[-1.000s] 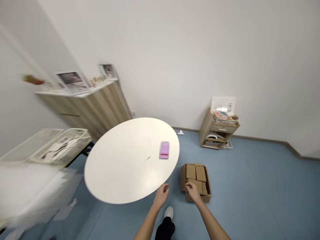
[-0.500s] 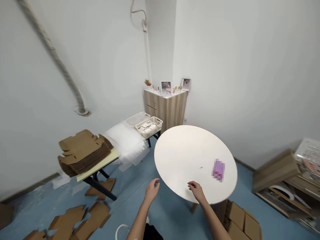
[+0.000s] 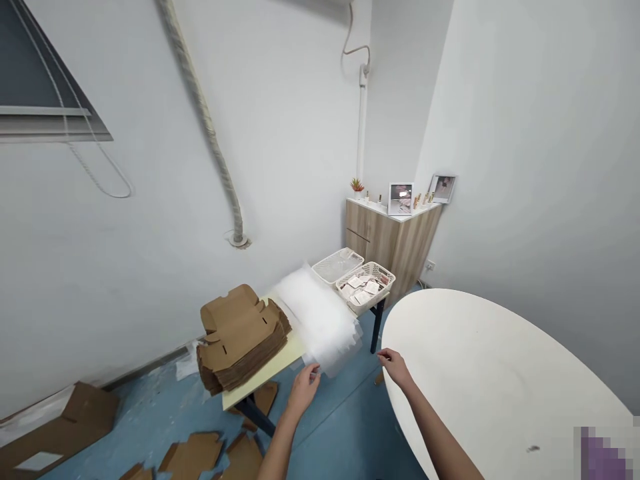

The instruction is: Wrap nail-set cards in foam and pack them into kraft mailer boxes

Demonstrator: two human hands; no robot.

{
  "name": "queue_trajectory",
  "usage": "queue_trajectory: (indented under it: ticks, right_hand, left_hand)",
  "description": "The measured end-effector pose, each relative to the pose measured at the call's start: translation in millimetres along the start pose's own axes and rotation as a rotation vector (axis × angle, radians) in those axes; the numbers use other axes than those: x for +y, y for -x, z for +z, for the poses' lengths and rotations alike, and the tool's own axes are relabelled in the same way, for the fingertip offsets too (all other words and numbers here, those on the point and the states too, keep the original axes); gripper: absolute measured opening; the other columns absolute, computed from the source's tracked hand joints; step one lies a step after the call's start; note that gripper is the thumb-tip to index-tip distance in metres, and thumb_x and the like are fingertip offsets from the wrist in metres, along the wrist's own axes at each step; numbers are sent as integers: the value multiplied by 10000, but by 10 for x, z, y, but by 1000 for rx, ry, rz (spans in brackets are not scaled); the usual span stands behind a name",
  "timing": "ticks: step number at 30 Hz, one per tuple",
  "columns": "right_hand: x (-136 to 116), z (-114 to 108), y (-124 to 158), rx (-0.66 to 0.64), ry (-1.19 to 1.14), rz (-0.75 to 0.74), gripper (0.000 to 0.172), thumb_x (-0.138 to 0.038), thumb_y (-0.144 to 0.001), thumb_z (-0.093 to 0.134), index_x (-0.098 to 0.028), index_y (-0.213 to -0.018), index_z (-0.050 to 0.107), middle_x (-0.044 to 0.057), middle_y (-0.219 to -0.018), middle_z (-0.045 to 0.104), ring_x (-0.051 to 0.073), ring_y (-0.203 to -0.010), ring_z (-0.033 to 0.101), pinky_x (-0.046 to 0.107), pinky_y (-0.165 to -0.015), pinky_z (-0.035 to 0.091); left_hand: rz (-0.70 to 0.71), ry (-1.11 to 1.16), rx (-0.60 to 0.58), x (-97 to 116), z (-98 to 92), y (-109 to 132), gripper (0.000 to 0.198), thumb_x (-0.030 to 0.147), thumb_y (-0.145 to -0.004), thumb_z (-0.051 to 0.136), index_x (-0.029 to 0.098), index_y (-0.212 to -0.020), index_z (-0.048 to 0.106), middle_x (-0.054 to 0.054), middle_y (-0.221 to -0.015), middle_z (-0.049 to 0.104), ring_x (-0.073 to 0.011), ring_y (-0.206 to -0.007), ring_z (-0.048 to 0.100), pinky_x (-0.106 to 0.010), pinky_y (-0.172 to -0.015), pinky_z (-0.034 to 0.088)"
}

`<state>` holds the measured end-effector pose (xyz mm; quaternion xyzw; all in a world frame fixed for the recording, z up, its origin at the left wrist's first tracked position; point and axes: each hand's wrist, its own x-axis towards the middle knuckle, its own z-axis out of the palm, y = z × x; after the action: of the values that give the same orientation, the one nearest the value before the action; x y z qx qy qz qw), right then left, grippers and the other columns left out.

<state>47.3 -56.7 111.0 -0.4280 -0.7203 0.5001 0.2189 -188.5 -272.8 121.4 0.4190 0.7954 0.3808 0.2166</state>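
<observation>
White sheets (image 3: 320, 320), thin and slightly see-through, lie in a loose stack across the middle of a narrow yellow table (image 3: 295, 343), their ends hanging over its near long edge. Through the head camera, from my remote seat, I have two bare hands in view. The left hand (image 3: 301, 390) is just in front of the overhanging ends, loosely curled, thumb and fingertips a narrow gap apart; whether it touches them I cannot tell. The right hand (image 3: 395, 367) is beside the left edge of a round white table (image 3: 465, 347), fingers bent inward in a similarly narrow shape, its forearm crossing in front of that edge. Flattened brown cardboard boxes (image 3: 240, 333) are piled at the yellow table's left end, next to the sheets. At its far right end sit a rear basket (image 3: 337, 265) and a front basket (image 3: 374, 299), both white; the front one holds small pale cards. A purple item (image 3: 603, 460), blurred into squares, is at the round table's near right. More loose cardboard (image 3: 195, 453) lies on the blue floor (image 3: 345, 403), near the yellow table's near left corner. Behind the baskets stands a wood-grain cabinet (image 3: 383, 237).
</observation>
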Motion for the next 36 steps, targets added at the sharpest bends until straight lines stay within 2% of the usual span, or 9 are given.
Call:
queue_trajectory:
  ticks: [4, 10, 13, 17, 22, 25, 28, 32, 36]
  right_hand:
    - [-333, 238, -639, -45, 116, -48, 281, -363, -754, 485, -217, -863, 699, 63, -917, 732, 241, -885, 673, 325, -767, 511]
    - [-676, 479, -1751, -56, 228, -76, 263, -286, -778, 485, -209, -892, 709, 62, -928, 737, 222, -873, 668, 293, -766, 480]
    - [-858, 561, -2410, -62, 294, -93, 248, -272, -804, 487, -197, -901, 702, 66, -918, 734, 208, -849, 664, 278, -752, 467]
    - [-1190, 733, -3392, -29, 504, -133, 232, -239, -831, 494, -197, -944, 693, 67, -923, 719, 209, -900, 649, 277, -776, 443]
    - [-1423, 1110, -4371, -8, 693, -191, 298, -193, -828, 538, -156, -1105, 641, 134, -1134, 636, 235, -1053, 585, 296, -860, 417]
    - [-1410, 1300, -4692, 1, 815, -198, 328, -189, -821, 565, -157, -1146, 601, 154, -1193, 580, 249, -1082, 550, 308, -842, 421]
    - [-1376, 1397, -4855, -14, 909, -225, 305, -170, -815, 573, -157, -1119, 601, 167, -1193, 565, 262, -1090, 528, 330, -848, 410]
    - [-1380, 1395, -4921, 2, 946, -248, 244, -175, -806, 576, -151, -1042, 635, 190, -1198, 551, 309, -1158, 473, 381, -889, 388]
    - [-1444, 1298, -4815, 92, 766, -263, 157, -246, -821, 560, -165, -937, 627, 156, -1087, 594, 286, -1081, 515, 352, -869, 401]
  left_hand:
    - [67, -24, 6, 5, -115, -437, 351, 324, -847, 463, 210, -1133, 631, -95, -1119, 664, -233, -992, 653, -398, -912, 515]
    - [188, -129, -22, 33, -3, -1230, 400, 248, -854, 461, 216, -1233, 586, -84, -1271, 600, -229, -1221, 543, -422, -1075, 419]
    - [166, -175, -70, 16, 26, -1635, 435, 247, -847, 481, 225, -1274, 560, -86, -1364, 550, -242, -1286, 493, -453, -1106, 386]
    - [113, -207, -126, 15, -97, -2194, 534, 276, -839, 495, 214, -1369, 487, -101, -1505, 411, -265, -1398, 357, -470, -1160, 290]
    - [30, -219, -177, 40, -264, -2885, 659, 331, -828, 498, 239, -1467, 365, -53, -1599, 193, -282, -1451, 241, -482, -1175, 223]
    - [10, -256, -216, 37, -265, -3191, 719, 343, -828, 502, 232, -1506, 287, -35, -1613, 88, -285, -1474, 156, -474, -1184, 185]
    - [-7, -276, -255, 12, -234, -3354, 728, 349, -840, 489, 224, -1518, 254, -38, -1613, 56, -287, -1481, 109, -475, -1188, 161]
    - [-21, -255, -280, -50, -226, -3405, 706, 365, -845, 486, 234, -1508, 283, -34, -1612, 65, -287, -1483, 88, -493, -1191, 152]
    - [-4, -170, -171, -115, -294, -3443, 695, 366, -859, 479, 217, -1507, 274, -51, -1611, 123, -262, -1484, 104, -475, -1201, 153]
